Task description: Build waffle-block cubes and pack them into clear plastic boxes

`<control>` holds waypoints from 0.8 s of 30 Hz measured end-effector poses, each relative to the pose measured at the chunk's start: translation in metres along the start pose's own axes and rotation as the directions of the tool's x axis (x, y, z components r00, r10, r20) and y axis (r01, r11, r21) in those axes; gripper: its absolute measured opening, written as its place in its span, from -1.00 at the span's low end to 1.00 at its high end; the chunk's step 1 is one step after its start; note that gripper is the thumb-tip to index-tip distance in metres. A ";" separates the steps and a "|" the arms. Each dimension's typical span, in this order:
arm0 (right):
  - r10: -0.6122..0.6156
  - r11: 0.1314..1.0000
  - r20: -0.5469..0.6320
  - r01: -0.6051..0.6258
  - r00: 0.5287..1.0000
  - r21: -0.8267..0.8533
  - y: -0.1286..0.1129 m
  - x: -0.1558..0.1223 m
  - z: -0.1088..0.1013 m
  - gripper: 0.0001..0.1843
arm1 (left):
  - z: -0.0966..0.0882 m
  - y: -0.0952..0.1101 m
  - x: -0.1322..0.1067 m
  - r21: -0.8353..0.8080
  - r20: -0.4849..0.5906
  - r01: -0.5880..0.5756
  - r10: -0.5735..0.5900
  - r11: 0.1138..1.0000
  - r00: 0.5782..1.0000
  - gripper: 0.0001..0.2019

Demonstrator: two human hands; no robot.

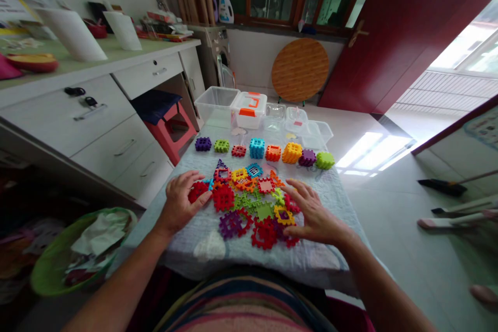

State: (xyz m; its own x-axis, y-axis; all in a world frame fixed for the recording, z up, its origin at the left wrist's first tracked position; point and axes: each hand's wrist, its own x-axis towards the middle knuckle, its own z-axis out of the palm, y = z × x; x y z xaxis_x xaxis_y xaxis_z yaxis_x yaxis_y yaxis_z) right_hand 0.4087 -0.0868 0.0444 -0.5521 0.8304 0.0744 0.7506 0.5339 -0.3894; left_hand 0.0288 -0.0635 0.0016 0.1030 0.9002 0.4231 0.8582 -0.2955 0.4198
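A pile of flat, toothed plastic tiles [249,202] in red, green, yellow, purple and orange lies on a cloth-covered table [334,192]. My left hand [181,202] rests at the pile's left edge, fingers curled over a red tile [196,191]. My right hand [313,212] lies on the pile's right side, fingers spread flat over the tiles. Behind the pile stands a row of several assembled cubes, from a purple cube [203,143] on the left to a green cube [324,160] on the right.
Clear plastic boxes [216,101] and a white lidded box [249,109] stand at the table's far end. White drawers [97,124] and a red stool [171,127] are to the left. A green basket [58,264] sits at my lower left. Broom handles [455,202] lie on the floor to the right.
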 end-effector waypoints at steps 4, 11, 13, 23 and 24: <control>-0.016 1.000 -0.006 0.015 1.000 -0.025 -0.018 -0.007 0.025 0.16 | -0.006 0.018 -0.016 0.023 0.126 -0.147 0.143 0.989 0.982 -0.37; -0.024 0.999 -0.062 0.025 0.998 0.019 -0.026 0.005 0.046 0.02 | 0.002 0.058 -0.025 -0.020 0.288 -0.372 0.362 0.928 0.887 -0.18; -0.016 0.999 -0.082 0.020 0.997 0.046 -0.026 0.010 0.047 -0.03 | 0.007 0.065 -0.021 -0.018 0.322 -0.387 0.372 0.922 0.870 -0.17; -0.001 0.992 -0.142 0.019 0.990 0.123 -0.019 0.022 0.034 -0.71 | 0.016 0.070 -0.008 -0.028 0.325 -0.393 0.381 0.919 0.866 -0.45; 0.007 0.991 -0.154 0.013 0.988 0.132 -0.018 0.023 0.034 -0.75 | 0.017 0.069 -0.009 -0.034 0.318 -0.391 0.381 0.920 0.868 -0.45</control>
State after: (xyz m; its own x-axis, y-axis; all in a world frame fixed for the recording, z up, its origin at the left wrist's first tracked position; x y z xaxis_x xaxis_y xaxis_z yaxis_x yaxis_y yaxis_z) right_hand 0.3707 -0.0825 0.0221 -0.4840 0.8489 0.2123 0.6887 0.5192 -0.5061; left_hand 0.0959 -0.0868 0.0129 0.5762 0.7707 0.2721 0.7321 -0.6347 0.2475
